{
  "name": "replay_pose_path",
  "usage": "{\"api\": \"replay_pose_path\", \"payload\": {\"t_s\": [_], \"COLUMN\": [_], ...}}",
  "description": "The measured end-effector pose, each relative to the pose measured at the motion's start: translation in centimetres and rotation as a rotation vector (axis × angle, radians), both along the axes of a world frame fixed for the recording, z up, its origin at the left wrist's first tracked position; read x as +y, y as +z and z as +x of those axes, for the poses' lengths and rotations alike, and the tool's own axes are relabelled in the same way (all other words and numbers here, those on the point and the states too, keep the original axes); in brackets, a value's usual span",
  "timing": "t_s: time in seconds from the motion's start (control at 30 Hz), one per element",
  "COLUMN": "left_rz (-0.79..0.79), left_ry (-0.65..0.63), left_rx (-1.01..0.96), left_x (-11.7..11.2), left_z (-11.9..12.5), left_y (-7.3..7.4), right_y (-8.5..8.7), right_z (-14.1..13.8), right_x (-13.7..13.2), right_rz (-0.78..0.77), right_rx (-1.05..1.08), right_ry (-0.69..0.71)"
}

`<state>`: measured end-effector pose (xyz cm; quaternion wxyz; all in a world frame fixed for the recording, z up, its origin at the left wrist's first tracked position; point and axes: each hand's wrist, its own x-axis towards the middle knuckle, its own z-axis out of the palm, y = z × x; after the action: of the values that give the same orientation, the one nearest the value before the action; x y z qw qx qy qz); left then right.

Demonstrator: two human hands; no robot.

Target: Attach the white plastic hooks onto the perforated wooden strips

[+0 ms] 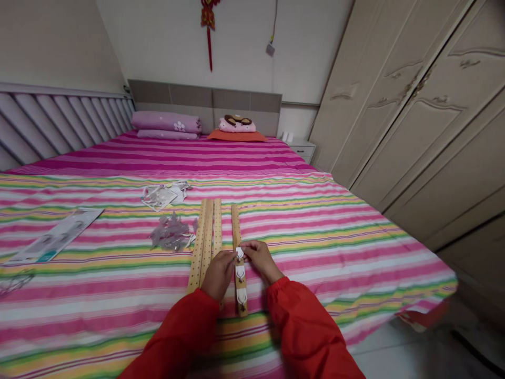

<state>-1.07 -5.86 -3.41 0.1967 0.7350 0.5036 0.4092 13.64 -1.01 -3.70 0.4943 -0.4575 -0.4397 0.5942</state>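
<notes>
Your left hand (218, 275) and right hand (261, 259) both pinched a small white hook (240, 253) between them, on a thin wooden strip (235, 223) on the bed (303, 242). Two more hooks (240, 273) sat on it, closer to you than your hands. The pinched hook looked light, hard and maybe slippery, so its sides seemed best to hold. Boards with holes (198, 247) lay beside your left hand.

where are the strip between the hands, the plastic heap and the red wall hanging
Strip (236, 223), head view: bare far part
Plastic heap (172, 233), head view: its middle
Red wall hanging (208, 17), head view: upper knot
</notes>
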Motion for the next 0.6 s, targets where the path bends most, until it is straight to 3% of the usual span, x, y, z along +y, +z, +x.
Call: {"api": "replay_pose_path", "payload": {"t_s": [0.27, 0.6], "left_rz": [0.014, 0.041], "left_ry": [0.0, 0.016], "left_rx": [0.081, 0.171], "left_x": [-0.2, -0.2], "left_z": [0.4, 0.6], "left_y": [0.0, -0.2], "right_y": [-0.7, -1.3], "right_z": [-0.2, -0.4], "right_x": [-0.2, -0.5], "right_rz": [0.072, 0.058], "right_rx": [-0.022, 0.004], "right_ry": [-0.027, -0.072]}}
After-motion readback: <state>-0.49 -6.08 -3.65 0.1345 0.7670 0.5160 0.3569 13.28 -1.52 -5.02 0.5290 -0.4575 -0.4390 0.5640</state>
